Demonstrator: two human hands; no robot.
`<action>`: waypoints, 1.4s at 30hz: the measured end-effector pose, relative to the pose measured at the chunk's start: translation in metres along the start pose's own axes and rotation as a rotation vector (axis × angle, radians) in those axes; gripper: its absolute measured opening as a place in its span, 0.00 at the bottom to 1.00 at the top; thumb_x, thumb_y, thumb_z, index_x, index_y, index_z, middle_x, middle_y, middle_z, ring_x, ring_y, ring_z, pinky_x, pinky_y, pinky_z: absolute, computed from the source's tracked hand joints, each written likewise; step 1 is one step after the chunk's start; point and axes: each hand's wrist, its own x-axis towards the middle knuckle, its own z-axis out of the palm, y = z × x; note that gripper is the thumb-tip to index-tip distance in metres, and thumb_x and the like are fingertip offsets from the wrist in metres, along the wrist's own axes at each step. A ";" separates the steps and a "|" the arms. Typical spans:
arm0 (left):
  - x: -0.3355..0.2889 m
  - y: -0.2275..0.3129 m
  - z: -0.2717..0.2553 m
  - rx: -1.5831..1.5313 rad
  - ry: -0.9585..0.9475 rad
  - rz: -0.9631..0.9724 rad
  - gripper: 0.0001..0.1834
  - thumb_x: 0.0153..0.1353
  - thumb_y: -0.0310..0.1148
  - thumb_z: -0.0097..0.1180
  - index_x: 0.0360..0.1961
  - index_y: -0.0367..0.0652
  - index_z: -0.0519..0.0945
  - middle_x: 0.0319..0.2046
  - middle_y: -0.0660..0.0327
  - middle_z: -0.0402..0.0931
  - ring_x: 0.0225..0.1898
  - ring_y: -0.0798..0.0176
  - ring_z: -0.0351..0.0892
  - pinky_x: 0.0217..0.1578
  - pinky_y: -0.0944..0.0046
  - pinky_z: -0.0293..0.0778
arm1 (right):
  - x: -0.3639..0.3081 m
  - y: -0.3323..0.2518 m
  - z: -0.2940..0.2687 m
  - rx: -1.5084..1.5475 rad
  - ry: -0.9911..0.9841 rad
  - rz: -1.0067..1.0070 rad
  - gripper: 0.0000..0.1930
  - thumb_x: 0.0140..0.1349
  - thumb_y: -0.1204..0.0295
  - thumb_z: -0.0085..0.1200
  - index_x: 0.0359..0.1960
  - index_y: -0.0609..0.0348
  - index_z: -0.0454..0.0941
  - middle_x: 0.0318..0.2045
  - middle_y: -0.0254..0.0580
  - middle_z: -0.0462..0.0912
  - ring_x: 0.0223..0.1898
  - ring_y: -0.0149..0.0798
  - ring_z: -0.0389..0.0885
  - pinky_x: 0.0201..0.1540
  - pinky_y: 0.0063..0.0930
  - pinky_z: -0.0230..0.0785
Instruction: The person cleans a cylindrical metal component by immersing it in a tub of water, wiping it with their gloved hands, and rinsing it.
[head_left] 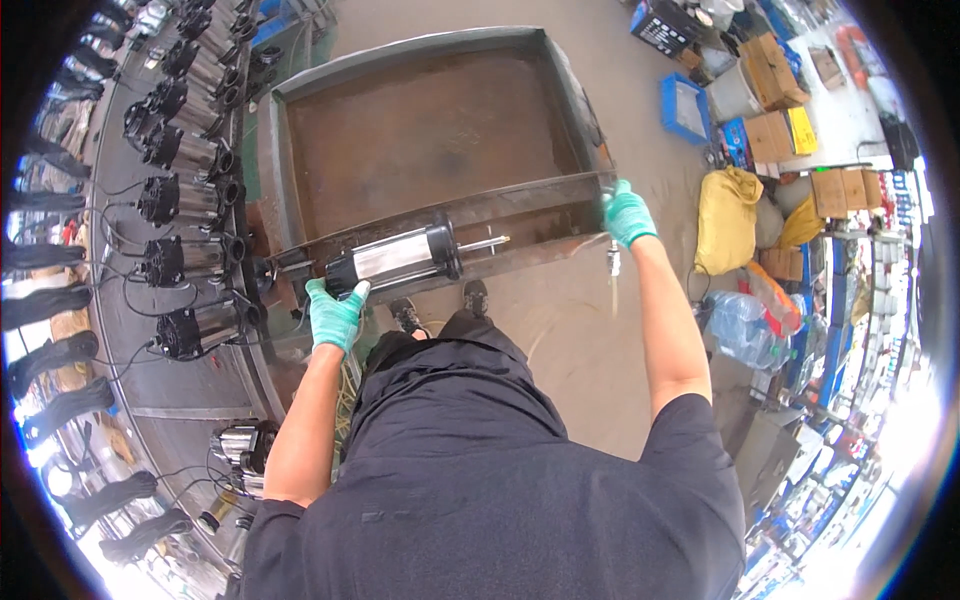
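Observation:
A cylindrical pump motor (pixel 395 257) with a silver body and black end caps lies across the near side of a metal tray, its thin shaft pointing right. My left hand (pixel 337 316), in a green glove, grips the black cap at the motor's left end, thumb and fingers against it. My right hand (pixel 627 216), gloved alike, is closed by the tray's near right corner. Below it hang a metal coupling (pixel 614 261) and a pale hose; the tool in my fist is mostly hidden.
The wide rusty tray (pixel 430 125) has raised grey walls. Along the left, a bench (pixel 190 385) bears a row of similar motors (pixel 185 200) with black cables. To the right are a yellow sack (pixel 727 220), a blue crate (pixel 685 108), cardboard boxes (pixel 770 70) and clear plastic bottles (pixel 740 325).

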 end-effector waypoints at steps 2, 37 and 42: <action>-0.001 0.001 -0.003 0.059 -0.005 -0.023 0.34 0.53 0.38 0.76 0.53 0.34 0.68 0.44 0.52 0.81 0.42 0.56 0.81 0.48 0.60 0.76 | 0.021 0.004 -0.002 -0.208 -0.025 0.007 0.18 0.70 0.62 0.48 0.52 0.64 0.73 0.45 0.66 0.84 0.50 0.63 0.82 0.53 0.52 0.74; 0.107 -0.048 -0.136 0.593 -0.304 0.351 0.18 0.69 0.44 0.58 0.51 0.43 0.79 0.42 0.46 0.83 0.47 0.39 0.81 0.46 0.47 0.77 | -0.124 -0.248 0.071 0.141 0.352 -0.566 0.10 0.66 0.67 0.55 0.43 0.56 0.83 0.37 0.47 0.85 0.42 0.52 0.80 0.49 0.44 0.73; 0.086 -0.070 -0.124 0.167 -0.132 0.358 0.12 0.72 0.38 0.55 0.47 0.41 0.79 0.28 0.52 0.81 0.24 0.56 0.81 0.28 0.57 0.77 | -0.126 -0.248 0.072 0.176 0.381 -0.554 0.10 0.66 0.67 0.54 0.43 0.56 0.83 0.37 0.48 0.84 0.42 0.52 0.80 0.49 0.45 0.73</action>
